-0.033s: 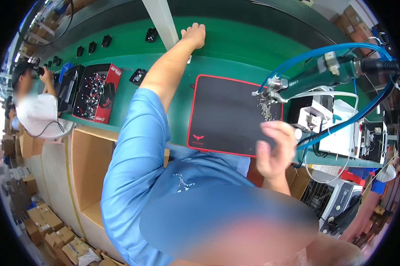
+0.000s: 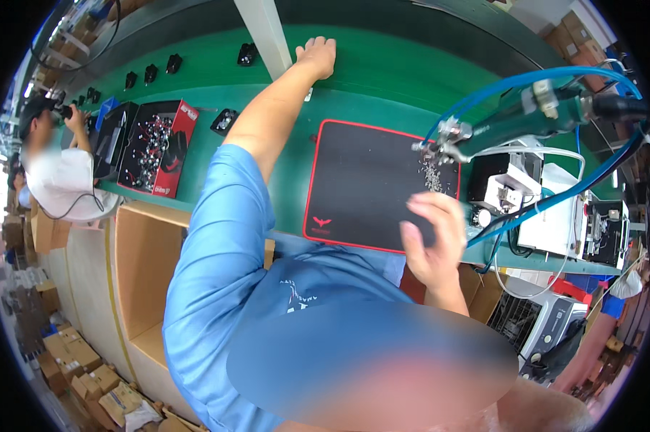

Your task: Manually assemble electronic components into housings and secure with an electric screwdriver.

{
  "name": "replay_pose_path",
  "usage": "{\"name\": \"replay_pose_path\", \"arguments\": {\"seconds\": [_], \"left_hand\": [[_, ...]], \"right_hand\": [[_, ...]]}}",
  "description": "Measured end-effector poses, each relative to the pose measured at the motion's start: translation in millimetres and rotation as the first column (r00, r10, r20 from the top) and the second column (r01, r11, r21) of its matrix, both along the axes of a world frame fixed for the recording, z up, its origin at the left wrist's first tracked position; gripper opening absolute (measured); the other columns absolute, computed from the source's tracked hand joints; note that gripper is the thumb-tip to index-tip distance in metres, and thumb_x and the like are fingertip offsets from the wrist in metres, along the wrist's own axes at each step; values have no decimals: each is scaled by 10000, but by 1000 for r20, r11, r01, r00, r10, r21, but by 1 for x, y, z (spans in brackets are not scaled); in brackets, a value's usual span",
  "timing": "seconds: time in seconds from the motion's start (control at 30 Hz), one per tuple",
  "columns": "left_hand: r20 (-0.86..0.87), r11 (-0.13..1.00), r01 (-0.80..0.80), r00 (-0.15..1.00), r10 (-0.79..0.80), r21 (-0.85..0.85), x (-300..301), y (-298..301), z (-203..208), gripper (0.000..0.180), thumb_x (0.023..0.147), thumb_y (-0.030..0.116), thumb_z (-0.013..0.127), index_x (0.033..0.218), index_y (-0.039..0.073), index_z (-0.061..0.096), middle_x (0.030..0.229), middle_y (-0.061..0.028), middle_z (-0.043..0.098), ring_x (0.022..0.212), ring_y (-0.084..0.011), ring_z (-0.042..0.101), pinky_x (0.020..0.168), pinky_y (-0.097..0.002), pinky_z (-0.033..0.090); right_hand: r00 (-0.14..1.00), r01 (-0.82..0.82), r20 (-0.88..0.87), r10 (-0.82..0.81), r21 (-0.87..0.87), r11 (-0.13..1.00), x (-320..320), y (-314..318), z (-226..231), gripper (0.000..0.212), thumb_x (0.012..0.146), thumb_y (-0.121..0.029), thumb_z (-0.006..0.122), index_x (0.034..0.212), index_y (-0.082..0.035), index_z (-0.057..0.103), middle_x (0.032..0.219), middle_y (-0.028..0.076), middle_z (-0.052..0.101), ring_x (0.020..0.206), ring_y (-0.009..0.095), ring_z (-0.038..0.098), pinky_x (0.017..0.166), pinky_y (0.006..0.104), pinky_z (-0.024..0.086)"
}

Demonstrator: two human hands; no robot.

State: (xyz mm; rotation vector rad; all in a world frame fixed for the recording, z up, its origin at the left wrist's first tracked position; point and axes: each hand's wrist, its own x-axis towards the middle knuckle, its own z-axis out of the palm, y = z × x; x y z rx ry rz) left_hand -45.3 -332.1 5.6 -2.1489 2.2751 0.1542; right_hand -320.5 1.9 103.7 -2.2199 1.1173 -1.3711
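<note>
Mat (image 2: 368, 183): black, red rim, lay flat on the green table (image 2: 290, 200) in front of the person; red mark sat in its near left corner.
Metal bits (image 2: 431, 177): small, silvery, strewn in a loose patch on the mat's right side.
Left hand (image 2: 318, 57): stretched far out over the green strip (image 2: 393, 83), beside the white post (image 2: 259, 32); fingers bent, palm down, could not tell if they pinched anything.
Right hand (image 2: 440, 234): hung over the mat's near right corner, close to the metal bits; thumb and fingers spread, nothing between them.
Power tool (image 2: 516, 128): green, hung at right, metal tip above the bits; blue hose (image 2: 555, 72) arched over it.
Black part (image 2: 225, 122): sat on the table beside the left forearm; more stood along the strip.
Box (image 2: 183, 147): red and black, held a jumble of small parts, left of the forearm.
Co-worker (image 2: 60, 176): white top, far left.
</note>
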Motion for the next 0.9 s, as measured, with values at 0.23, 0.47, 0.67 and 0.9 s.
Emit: {"name": "replay_pose_path", "arguments": {"seconds": [0.23, 0.47, 0.67, 0.9], "left_hand": [[-734, 908, 307, 539, -414, -287, 51, 192, 99, 502, 948, 105, 712, 1418, 10, 562, 1394, -156, 592, 1275, -251, 600, 1086, -387, 476], [-917, 950, -300, 349, 194, 87, 188, 445, 91, 333, 977, 60, 691, 1306, 30, 643, 1091, -6, 647, 1012, -93, 607, 908, -268, 492], [-777, 751, -553, 266, 570, 362, 255, 603, 31, 358, 980, 120, 709, 1307, 5, 623, 1011, 14, 628, 933, -84, 587, 848, -260, 504], [-281, 706, -397, 718, 637, 587, 309, 675, -91, 472, 908, 264, 763, 1290, 19, 634, 1044, -200, 736, 957, -342, 706, 810, -431, 548]], "right_hand": [[857, -221, -365, 364, 378, 899, 72, -37, -39, 394, 869, -195, 773, 1211, -38, 655, 1185, 152, 635, 1096, 357, 617, 878, 493, 530], [899, -133, -424, 108, -28, 991, 205, -123, -77, 422, 821, -237, 798, 1187, -73, 669, 1204, 123, 615, 1102, 346, 590, 888, 492, 501], [791, -119, -611, -30, -201, 972, 259, -163, -125, 337, 837, -329, 782, 1128, -164, 742, 1223, 76, 639, 1180, 307, 566, 946, 519, 444], [643, -119, -756, -121, -255, 960, 220, -169, -100, 227, 854, -244, 737, 1059, -145, 741, 1149, 69, 711, 1085, 313, 673, 839, 502, 549]]}}
